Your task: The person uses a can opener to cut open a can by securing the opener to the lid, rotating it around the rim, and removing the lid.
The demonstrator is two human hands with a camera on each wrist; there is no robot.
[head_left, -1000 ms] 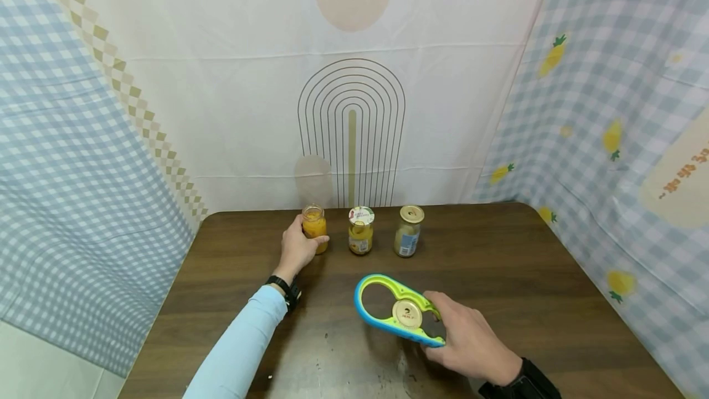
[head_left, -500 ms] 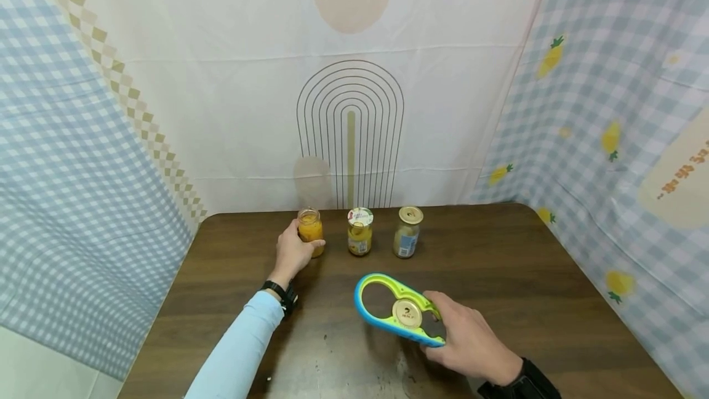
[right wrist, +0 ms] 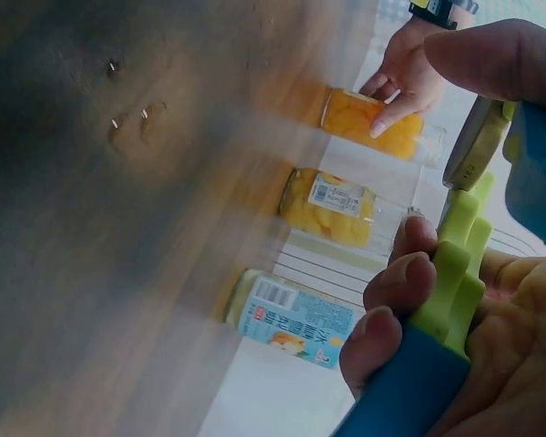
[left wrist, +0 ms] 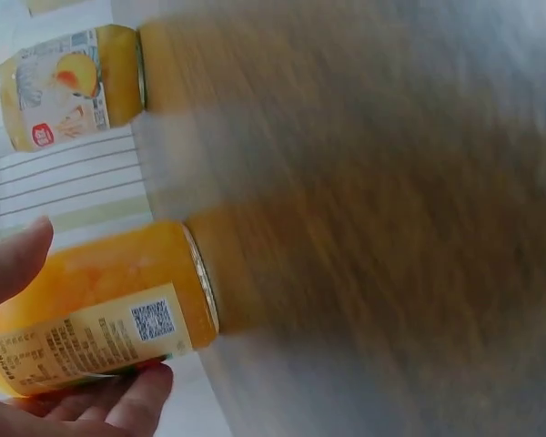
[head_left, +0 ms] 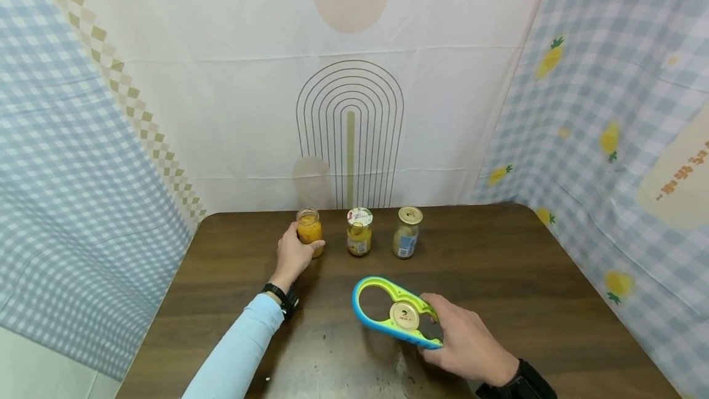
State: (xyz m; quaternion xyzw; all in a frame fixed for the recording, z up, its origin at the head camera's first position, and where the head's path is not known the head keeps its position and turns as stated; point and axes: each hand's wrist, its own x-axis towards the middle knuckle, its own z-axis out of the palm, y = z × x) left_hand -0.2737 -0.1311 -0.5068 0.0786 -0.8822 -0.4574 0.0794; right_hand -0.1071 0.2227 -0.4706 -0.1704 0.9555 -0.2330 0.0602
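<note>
Left wrist: QR-coded orange jar (left wrist: 109,300)

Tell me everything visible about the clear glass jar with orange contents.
The clear glass jar with orange contents stands upright on the brown wood-look table, leftmost in its row in the head view. Its rounded body is clear above the filling; its mouth looks lidless. A cream label with dark print and a QR code shows in the left wrist view. The left hand grips its sides.
</note>
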